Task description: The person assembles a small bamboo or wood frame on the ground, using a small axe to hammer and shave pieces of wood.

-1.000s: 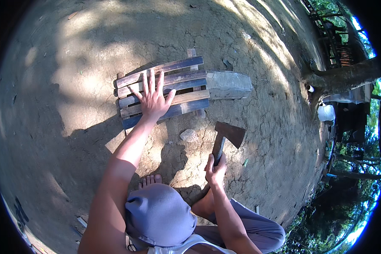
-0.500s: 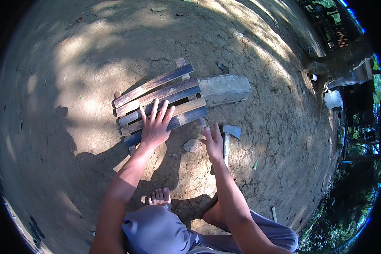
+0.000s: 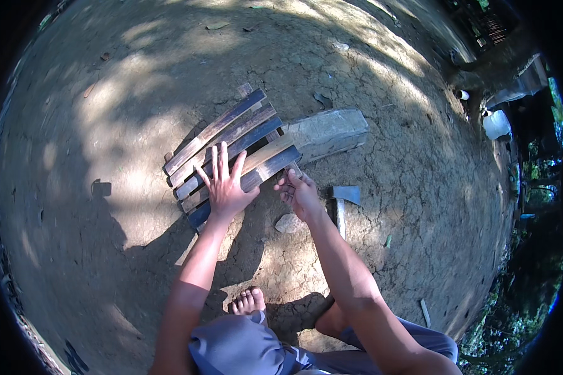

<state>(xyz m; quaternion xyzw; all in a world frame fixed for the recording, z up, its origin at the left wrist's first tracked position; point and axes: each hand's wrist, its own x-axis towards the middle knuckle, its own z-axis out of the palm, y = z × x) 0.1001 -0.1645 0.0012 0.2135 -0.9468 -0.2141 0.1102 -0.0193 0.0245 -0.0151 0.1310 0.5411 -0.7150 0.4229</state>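
A small slatted wooden panel lies on the ground in front of me, its several dark and pale slats fixed across two crosspieces. My left hand rests flat on the nearer slats, fingers spread. At the panel's near right corner, my right hand has its thumb and fingers closed around the jutting end of a crosspiece. The panel's right side meets a squared wooden block. Just right of my right hand lies an axe with a pale handle.
A flat stone lies below my right hand, on cracked dry earth. My bare foot is planted close by. Farther right are a white container, a tree trunk and greenery. A pale stick lies at lower right.
My right hand has moved up and left and closed on the crosspiece end. The panel has turned a little, its right end now tilted farther away. My left hand stays spread on the slats.
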